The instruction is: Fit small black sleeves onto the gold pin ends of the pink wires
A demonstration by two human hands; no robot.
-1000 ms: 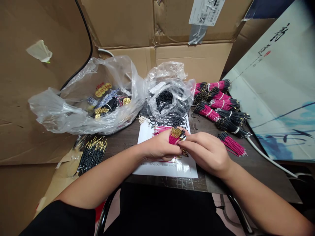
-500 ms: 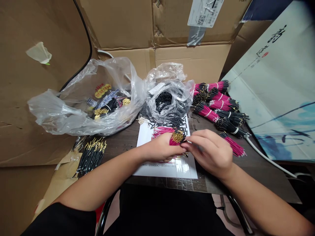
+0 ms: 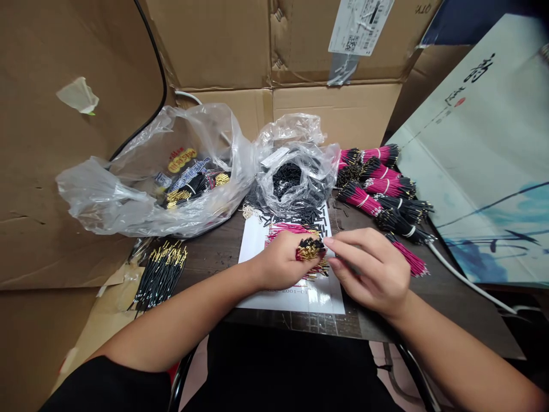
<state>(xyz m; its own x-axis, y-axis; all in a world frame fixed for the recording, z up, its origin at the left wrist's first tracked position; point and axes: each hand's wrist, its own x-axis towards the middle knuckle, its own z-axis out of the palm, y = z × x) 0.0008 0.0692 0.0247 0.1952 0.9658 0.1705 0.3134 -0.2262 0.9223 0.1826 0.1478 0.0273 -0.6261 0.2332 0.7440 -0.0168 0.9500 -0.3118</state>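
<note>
My left hand [image 3: 281,260] is closed around a bundle of pink wires [image 3: 309,250], whose gold terminals and black sleeves point up toward me. Just right of the bundle is my right hand [image 3: 373,266], with index fingertip close to the black sleeves and thumb a little below. A small gap shows between thumb and index finger, and nothing can be made out in it. Beneath the hands, more pink wires [image 3: 285,229] lie on a white printed sheet [image 3: 253,243], along with loose black sleeves [image 3: 315,214].
Behind the sheet stands a clear bag of black sleeves [image 3: 261,183]. A larger plastic bag [image 3: 98,194] with wire bundles is at left, near loose black wires [image 3: 160,277]. Tied wire bundles [image 3: 386,186] are piled at right beside a white cable [image 3: 472,286]. Cardboard [image 3: 214,46] walls the back.
The bundle in my left hand has tipped so more gold terminals face me. My right thumb has moved down and away from the index fingertip. The view has shifted slightly.
</note>
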